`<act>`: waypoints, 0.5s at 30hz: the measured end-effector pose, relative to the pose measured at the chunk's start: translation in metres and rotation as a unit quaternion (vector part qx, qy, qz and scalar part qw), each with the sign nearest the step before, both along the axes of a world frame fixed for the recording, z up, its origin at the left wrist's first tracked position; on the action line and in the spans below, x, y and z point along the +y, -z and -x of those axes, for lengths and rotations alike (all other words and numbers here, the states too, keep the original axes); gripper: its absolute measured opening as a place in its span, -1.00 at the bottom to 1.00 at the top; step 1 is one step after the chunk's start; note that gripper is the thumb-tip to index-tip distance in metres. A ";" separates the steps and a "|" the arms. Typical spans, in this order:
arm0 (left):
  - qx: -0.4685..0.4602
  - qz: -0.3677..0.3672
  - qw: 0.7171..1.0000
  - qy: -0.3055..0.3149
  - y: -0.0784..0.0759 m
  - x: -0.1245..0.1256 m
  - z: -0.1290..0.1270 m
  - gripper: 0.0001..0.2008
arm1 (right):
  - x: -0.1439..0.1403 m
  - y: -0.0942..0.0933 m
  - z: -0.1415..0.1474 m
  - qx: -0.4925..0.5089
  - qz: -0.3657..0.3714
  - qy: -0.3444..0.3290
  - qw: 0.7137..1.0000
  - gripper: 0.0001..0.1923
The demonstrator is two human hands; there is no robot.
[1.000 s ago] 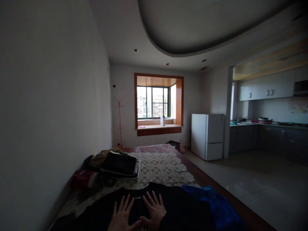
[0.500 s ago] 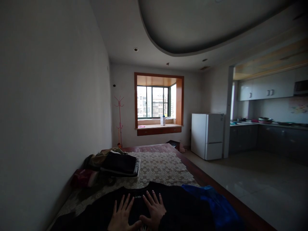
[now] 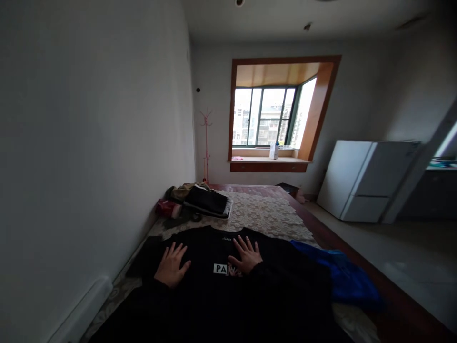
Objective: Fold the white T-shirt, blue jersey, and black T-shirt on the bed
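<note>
A black top [image 3: 221, 295] with a white printed label on the chest lies spread flat on a bed covered by a lace-patterned cloth [image 3: 260, 214]. My left hand [image 3: 171, 266] rests flat on the garment's left chest, fingers spread. Pressed on the middle of the chest is my right hand [image 3: 246, 255], partly covering the label. Both hands hold nothing. My dark sleeves reach in from below.
A blue garment [image 3: 339, 281] lies at the bed's right edge. A pile of folded clothes [image 3: 203, 200] sits farther up the bed by the left wall. A white fridge [image 3: 367, 178] stands right, a pink coat stand [image 3: 206, 143] and bay window [image 3: 274, 119] beyond.
The view has tilted down and turned left. My hands, side by side before, have moved apart across the black top, the left one sliding left; the printed label now shows.
</note>
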State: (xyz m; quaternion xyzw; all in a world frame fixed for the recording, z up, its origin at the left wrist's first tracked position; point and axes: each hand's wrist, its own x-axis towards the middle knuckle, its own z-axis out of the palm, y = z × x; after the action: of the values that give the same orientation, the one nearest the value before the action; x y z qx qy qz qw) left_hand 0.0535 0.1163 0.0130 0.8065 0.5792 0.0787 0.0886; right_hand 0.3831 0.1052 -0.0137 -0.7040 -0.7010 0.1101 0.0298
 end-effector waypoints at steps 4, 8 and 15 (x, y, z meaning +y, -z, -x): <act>0.025 -0.046 0.987 -0.149 0.010 -0.018 0.068 -0.40 | 0.001 0.003 0.000 -0.006 0.000 0.003 1.000 -0.06; 0.035 -0.048 0.974 -0.219 0.010 -0.022 0.105 -0.41 | 0.001 0.003 0.000 -0.006 -0.003 0.004 1.000 -0.07; 0.036 -0.055 0.981 -0.183 0.005 -0.012 0.090 -0.46 | 0.002 0.003 -0.001 -0.004 -0.002 0.004 1.000 -0.07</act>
State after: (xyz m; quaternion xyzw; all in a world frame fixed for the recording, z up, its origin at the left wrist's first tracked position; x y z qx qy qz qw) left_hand -0.0369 0.1040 0.0076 0.6931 0.7144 0.0964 0.0071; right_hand 0.3838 0.1070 -0.0165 -0.7069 -0.6988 0.1061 0.0290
